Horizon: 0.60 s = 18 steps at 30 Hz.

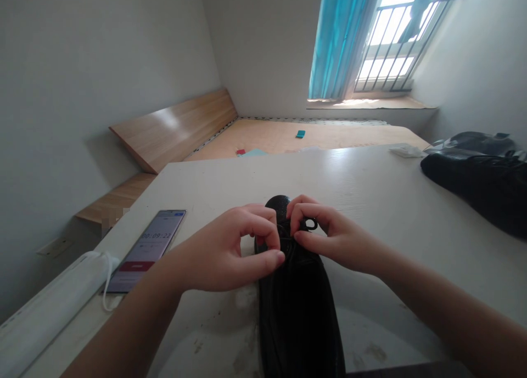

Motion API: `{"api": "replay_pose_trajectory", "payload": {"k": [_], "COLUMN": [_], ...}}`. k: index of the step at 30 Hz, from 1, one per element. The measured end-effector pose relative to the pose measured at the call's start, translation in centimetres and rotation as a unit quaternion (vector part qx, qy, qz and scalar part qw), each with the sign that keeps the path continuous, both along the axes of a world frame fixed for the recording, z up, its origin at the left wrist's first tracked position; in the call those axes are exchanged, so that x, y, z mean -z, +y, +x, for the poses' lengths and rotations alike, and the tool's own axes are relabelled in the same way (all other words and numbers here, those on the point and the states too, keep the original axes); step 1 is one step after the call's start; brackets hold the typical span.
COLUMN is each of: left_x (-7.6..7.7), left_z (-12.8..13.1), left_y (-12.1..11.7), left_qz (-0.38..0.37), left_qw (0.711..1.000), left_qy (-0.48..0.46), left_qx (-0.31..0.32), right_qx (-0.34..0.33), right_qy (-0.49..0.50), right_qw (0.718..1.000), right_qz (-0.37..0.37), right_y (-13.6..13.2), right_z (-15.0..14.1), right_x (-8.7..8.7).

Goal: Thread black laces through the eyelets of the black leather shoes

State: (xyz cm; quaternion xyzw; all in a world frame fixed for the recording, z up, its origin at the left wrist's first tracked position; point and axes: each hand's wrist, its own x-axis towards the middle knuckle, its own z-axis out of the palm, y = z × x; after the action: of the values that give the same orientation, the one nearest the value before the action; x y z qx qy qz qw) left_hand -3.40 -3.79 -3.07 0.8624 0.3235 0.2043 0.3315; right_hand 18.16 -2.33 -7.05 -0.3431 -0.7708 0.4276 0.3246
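Observation:
A black lace-up shoe (302,317) stands on the white table in front of me, its toe pointing away and its opening toward me. Over its laced part, my left hand (247,246) has thumb and index finger pinched together at the black shoelace (291,250). My right hand (325,230) comes in from the other side, with bent fingers closed on the lace. A small loop of lace sticks out beside the right fingers. Exactly where the lace runs between the fingertips is hard to see against the black shoe.
Left of the shoe lies a phone (150,252) showing a running timer, with a white cable (107,282) beside it. Another black shoe (477,180) sits at the table's right edge, near a clear plastic bag (407,151). Beyond the white table (230,178) is a bed board (272,131).

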Motion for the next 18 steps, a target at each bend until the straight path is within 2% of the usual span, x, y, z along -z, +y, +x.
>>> {"api": "replay_pose_trajectory", "payload": {"k": [3, 5, 7, 10, 12, 15, 17, 18], "left_x": [0.7, 1.3, 1.9, 2.6, 3.0, 3.5, 3.9, 4.2], "left_z": [0.2, 0.4, 0.6, 0.9, 1.1, 1.1, 1.1, 1.1], "left_y": [0.4, 0.9, 1.3, 1.9, 2.3, 2.6, 2.8, 2.9], "left_qz": [-0.015, -0.013, -0.006, 0.009, 0.019, 0.038, 0.056, 0.066], "left_qw": [0.996, 0.988, 0.98, 0.971, 0.963, 0.95, 0.938, 0.931], "left_qy": [-0.001, 0.002, 0.018, 0.086, 0.133, 0.175, 0.203, 0.22], "left_qx": [-0.088, -0.157, -0.198, -0.221, -0.232, -0.256, -0.275, -0.283], "right_qx": [0.008, 0.057, 0.118, 0.146, 0.14, 0.103, 0.062, 0.063], "right_qy": [0.035, 0.083, 0.099, -0.001, -0.084, -0.143, -0.163, -0.143], "right_qw": [0.997, 0.989, 0.984, 0.989, 0.979, 0.952, 0.927, 0.905], "right_qz": [-0.062, -0.106, -0.091, 0.027, 0.12, 0.25, 0.333, 0.396], "right_y": [0.3, 0.9, 1.6, 2.1, 1.1, -3.0, -6.7, -8.6], "right_z": [0.5, 1.0, 1.6, 2.3, 2.4, 1.9, 1.2, 0.8], "right_x": [0.3, 0.7, 0.8, 0.4, -0.4, -1.1, -0.6, 0.1]}}
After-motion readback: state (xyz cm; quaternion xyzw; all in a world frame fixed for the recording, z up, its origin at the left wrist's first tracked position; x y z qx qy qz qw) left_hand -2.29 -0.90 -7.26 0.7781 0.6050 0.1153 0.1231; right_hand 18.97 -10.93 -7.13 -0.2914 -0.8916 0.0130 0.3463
